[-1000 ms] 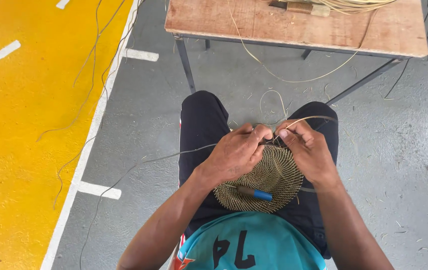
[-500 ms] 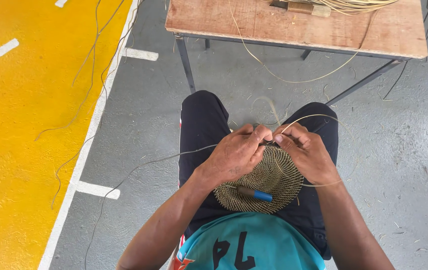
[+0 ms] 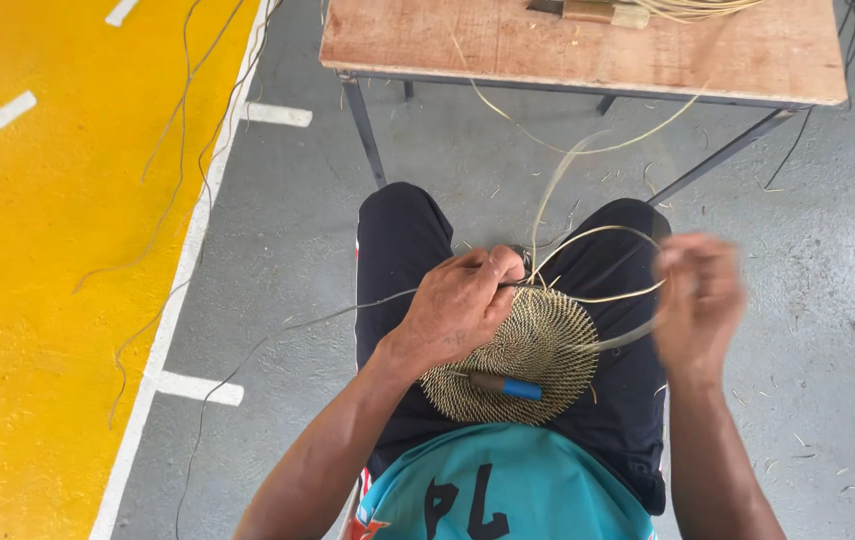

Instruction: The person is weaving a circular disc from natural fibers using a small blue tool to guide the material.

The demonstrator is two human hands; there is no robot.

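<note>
I see left hand [image 3: 457, 305] pinching rim of round, tightly coiled woven disc [image 3: 517, 350] (blue-handled tool [image 3: 505, 385] resting atop); right hand [image 3: 697, 300] blurred, apparently gripping thin pale strand [image 3: 607, 340].

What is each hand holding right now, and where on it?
Left hand pinches the coiled woven disc at its upper rim. Right hand, blurred, grips the loose cane strip near its end.

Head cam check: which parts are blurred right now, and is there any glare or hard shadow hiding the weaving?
Head view: the right hand is smeared by motion blur, its fingers indistinct; the left hand and the round coiled straw-coloured woven disc are sharp. Light is soft and even, no hard shadows; only a mild sheen on the grey concrete floor, none on the weaving.
</note>
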